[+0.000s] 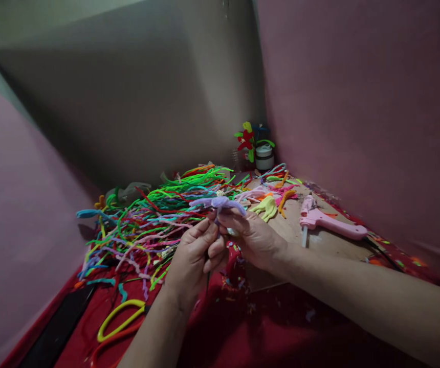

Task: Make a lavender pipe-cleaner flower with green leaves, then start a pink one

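Note:
A lavender pipe-cleaner flower (pixel 220 202) with a pale centre is held up in the middle of the view. My left hand (pixel 197 245) is closed around its thin dark stem, which pokes out below the fingers. Thumb and fingers of my right hand (pixel 248 232) pinch the flower just under its petals, close against the left fingertips. The exact grip points are partly hidden by the fingers. Behind both hands spreads a large heap of coloured pipe cleaners (pixel 166 204).
A pink glue gun (pixel 331 225) lies on a board (pixel 285 235) at right, its cord trailing off. Yellow- and orange-handled scissors (pixel 122 322) and a black flat object (pixel 59 332) are at lower left. A red flower (pixel 245 139) stands by a white jar (pixel 264 157) at the back.

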Demonstrator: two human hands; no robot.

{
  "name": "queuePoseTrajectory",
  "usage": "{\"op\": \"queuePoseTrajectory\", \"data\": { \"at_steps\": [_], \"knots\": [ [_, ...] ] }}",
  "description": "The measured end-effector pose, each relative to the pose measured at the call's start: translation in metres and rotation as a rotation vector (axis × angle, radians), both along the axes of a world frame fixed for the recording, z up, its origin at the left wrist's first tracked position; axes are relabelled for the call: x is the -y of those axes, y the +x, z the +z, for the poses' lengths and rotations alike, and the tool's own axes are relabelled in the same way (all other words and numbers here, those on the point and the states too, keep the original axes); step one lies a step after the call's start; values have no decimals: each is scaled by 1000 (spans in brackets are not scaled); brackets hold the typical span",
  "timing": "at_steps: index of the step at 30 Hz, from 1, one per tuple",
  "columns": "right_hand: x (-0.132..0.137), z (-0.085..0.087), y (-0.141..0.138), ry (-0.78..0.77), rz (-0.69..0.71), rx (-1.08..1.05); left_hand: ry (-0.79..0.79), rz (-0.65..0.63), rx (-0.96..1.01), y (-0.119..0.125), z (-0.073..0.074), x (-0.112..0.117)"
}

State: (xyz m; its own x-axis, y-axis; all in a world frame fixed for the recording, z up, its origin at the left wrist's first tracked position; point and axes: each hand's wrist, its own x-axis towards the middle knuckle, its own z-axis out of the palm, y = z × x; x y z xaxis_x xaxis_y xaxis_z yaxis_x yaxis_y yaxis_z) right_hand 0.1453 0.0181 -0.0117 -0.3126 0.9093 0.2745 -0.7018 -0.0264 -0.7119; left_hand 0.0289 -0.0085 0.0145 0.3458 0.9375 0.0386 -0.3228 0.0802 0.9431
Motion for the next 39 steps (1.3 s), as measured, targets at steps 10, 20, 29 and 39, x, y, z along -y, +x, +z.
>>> {"op": "queuePoseTrajectory", "data": {
  "at_steps": [10, 20, 29, 39],
  "knots": [
    [-3, 0, 2, -82, -75, -11, 397, 292, -654, 2, -9, -3],
    [1, -9, -4, -98, -164, 52, 881, 615, -1261, 7, -27, -6],
    [-2, -2, -4, -101, -163, 40, 150, 260, -367, 11, -5, -5],
    [-7, 17, -9, -151, -114, 58, 210, 268, -468, 1, 9, -11]
  ]
}}
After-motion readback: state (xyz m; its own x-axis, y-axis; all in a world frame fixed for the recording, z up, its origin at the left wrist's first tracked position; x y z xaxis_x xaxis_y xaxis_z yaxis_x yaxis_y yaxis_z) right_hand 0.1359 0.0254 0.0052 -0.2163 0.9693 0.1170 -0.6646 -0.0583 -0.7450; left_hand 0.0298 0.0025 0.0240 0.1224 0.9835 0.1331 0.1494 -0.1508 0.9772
